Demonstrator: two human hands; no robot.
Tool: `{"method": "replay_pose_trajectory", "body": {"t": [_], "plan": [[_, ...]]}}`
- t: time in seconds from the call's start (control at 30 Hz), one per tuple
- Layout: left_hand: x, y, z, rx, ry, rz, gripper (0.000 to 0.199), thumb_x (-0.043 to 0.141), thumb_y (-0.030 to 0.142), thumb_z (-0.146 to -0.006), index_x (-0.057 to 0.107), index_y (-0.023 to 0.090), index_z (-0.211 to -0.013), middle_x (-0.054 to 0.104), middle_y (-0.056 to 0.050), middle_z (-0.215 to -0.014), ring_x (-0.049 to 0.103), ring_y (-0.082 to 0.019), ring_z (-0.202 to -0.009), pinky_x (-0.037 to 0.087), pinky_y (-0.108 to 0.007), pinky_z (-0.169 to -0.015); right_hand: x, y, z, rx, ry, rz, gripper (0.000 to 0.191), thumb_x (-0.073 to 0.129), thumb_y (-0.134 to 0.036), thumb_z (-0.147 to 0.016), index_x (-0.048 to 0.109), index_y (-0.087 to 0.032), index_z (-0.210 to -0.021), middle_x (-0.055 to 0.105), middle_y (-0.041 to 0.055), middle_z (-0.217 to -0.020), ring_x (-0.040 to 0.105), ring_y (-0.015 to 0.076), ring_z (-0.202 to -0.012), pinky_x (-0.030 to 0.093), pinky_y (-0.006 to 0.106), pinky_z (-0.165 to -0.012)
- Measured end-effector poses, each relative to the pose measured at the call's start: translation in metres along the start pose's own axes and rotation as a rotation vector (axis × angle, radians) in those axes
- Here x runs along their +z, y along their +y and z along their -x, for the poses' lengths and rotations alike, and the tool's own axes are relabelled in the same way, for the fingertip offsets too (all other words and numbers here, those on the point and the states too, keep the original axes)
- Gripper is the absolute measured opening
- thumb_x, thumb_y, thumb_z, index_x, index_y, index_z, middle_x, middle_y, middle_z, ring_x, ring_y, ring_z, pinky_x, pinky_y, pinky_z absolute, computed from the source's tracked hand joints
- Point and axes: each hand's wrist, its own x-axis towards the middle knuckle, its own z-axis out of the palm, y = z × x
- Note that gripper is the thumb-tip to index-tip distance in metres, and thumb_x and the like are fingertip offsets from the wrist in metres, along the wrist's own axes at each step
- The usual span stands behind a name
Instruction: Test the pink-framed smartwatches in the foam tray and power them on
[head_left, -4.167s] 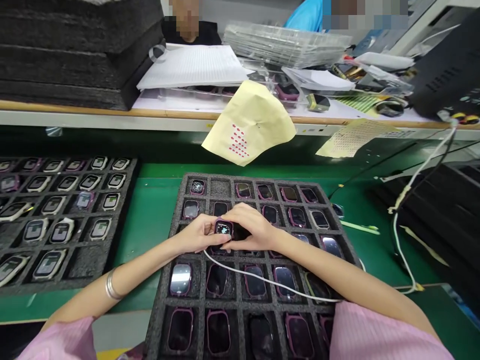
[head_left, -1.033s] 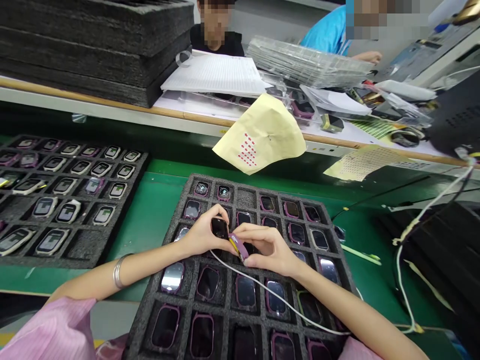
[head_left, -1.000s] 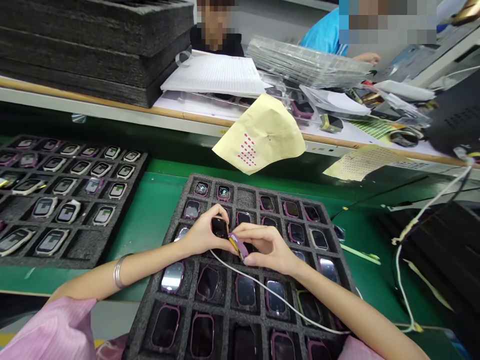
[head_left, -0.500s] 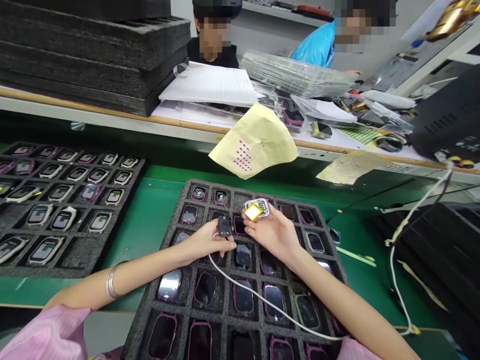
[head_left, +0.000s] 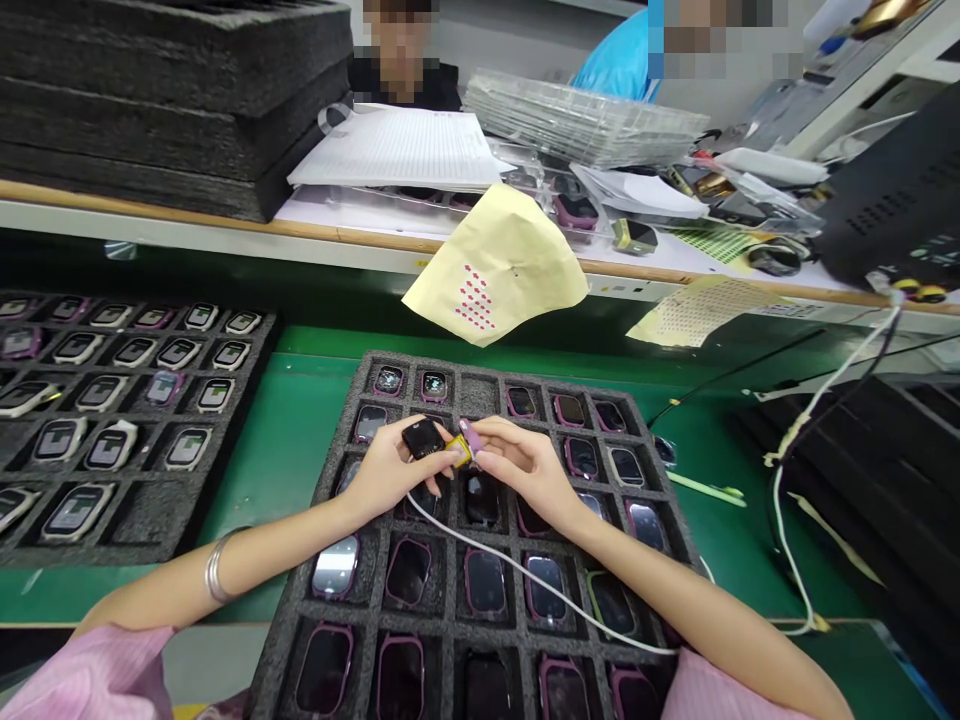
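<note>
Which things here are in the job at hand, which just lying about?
In the job:
- black piece, in left hand
- purple case, in right hand
- yellow piece between them
- white cable
- foam tray beneath

Lying about, apparently:
- green stick
- yellow sheet
- white papers

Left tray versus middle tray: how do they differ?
The left tray holds mostly pale watches; the middle tray, mostly purple watches. Many screens in the left tray show green and white; most in the middle tray look dark. The left hand and right hand are above the middle tray only. Both are dark, pocketed trays.
</note>
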Motion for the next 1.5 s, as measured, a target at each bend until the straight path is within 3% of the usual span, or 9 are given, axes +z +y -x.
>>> {"method": "replay_pose_trajectory", "body": {"t": [0.07,0.23,0.5,0.7,0.93,1.03,1.17,1.27,1.5], "plan": [[-0.001,0.001,0.003,0.049,0.026,-0.049,0.027,0.073,0.038,-0.074,0.065,0.014,-0.085,0.065,-0.001,-0.067,0.056,-0.009,-0.046,0.051,-0.021,-0.045,-0.001,0.001,0.000,0.029,-0.021,-0.036,0.033,0.072,-0.036,-0.080,0.067,-0.019,-0.109,0.069,0.0068,-0.096,0.067,0.0197,-0.086,0.056,0.034,-0.081],[-0.004,-0.001,0.007,0.191,-0.005,-0.130,0.020,0.070,0.036,-0.078,0.070,0.018,-0.086,0.063,-0.004,-0.087,0.060,-0.012,-0.060,0.052,-0.022,-0.046,-0.002,0.001,0.002,0.019,-0.136,-0.043,0.032,0.064,-0.038,-0.087,0.067,-0.020,-0.113,0.071,0.0076,-0.096,0.069,0.0201,-0.079,0.058,0.034,-0.073],[-0.002,-0.002,0.011,0.132,0.117,-0.287,0.027,0.074,0.041,-0.073,0.057,0.021,-0.078,0.059,0.004,-0.065,0.053,-0.010,-0.047,0.044,-0.024,-0.048,-0.002,-0.010,0.006,-0.161,-0.266,0.292,0.029,0.044,-0.030,-0.099,0.069,-0.022,-0.109,0.065,0.0064,-0.111,0.062,0.0185,-0.101,0.051,0.030,-0.089],[-0.002,-0.002,0.009,0.181,0.204,-0.459,0.037,0.079,0.040,-0.066,0.048,0.020,-0.072,0.053,0.006,-0.063,0.048,-0.012,-0.060,0.037,-0.023,-0.058,0.004,-0.008,0.013,-0.227,-0.209,0.414,0.025,0.055,-0.028,-0.094,0.065,-0.020,-0.115,0.068,0.0073,-0.106,0.065,0.0191,-0.094,0.052,0.030,-0.084],[-0.004,-0.003,0.005,0.161,0.048,-0.378,0.029,0.077,0.034,-0.068,0.054,0.019,-0.079,0.060,0.003,-0.072,0.055,-0.013,-0.067,0.042,-0.023,-0.062,0.011,-0.012,0.020,-0.319,-0.115,0.538,0.019,0.061,-0.026,-0.090,0.068,-0.017,-0.105,0.071,0.0079,-0.095,0.067,0.0192,-0.084,0.054,0.029,-0.075],[-0.004,-0.004,0.005,0.187,0.008,-0.379,0.024,0.076,0.031,-0.068,0.058,0.017,-0.074,0.061,0.002,-0.073,0.059,-0.013,-0.067,0.046,-0.024,-0.063,0.015,-0.010,0.020,-0.277,-0.061,0.469,0.016,0.062,-0.027,-0.089,0.071,-0.016,-0.097,0.071,0.0077,-0.088,0.068,0.0186,-0.079,0.056,0.028,-0.070],[-0.003,-0.004,0.005,0.020,-0.053,-0.180,0.032,0.076,0.038,-0.069,0.053,0.017,-0.076,0.057,0.006,-0.066,0.052,-0.007,-0.040,0.040,-0.019,-0.039,0.018,-0.007,0.017,-0.021,-0.062,0.107,0.020,0.066,-0.032,-0.086,0.072,-0.015,-0.094,0.072,0.0058,-0.083,0.071,0.0181,-0.073,0.061,0.029,-0.068],[-0.003,-0.002,0.004,0.021,-0.067,-0.092,0.032,0.076,0.037,-0.070,0.055,0.017,-0.084,0.060,0.005,-0.071,0.055,-0.006,-0.037,0.042,-0.018,-0.038,0.018,-0.006,0.014,0.094,-0.083,-0.084,0.023,0.069,-0.032,-0.083,0.072,-0.015,-0.098,0.074,0.0064,-0.089,0.073,0.0202,-0.076,0.063,0.034,-0.073],[-0.004,0.000,0.009,0.058,-0.087,-0.115,0.039,0.074,0.035,-0.074,0.059,0.018,-0.105,0.061,0.000,-0.090,0.060,-0.007,-0.043,0.047,-0.018,-0.040,0.021,-0.005,0.023,0.005,-0.019,0.014,0.036,0.064,-0.028,-0.088,0.061,-0.020,-0.123,0.074,0.0048,-0.097,0.073,0.0206,-0.084,0.063,0.034,-0.075]]}}
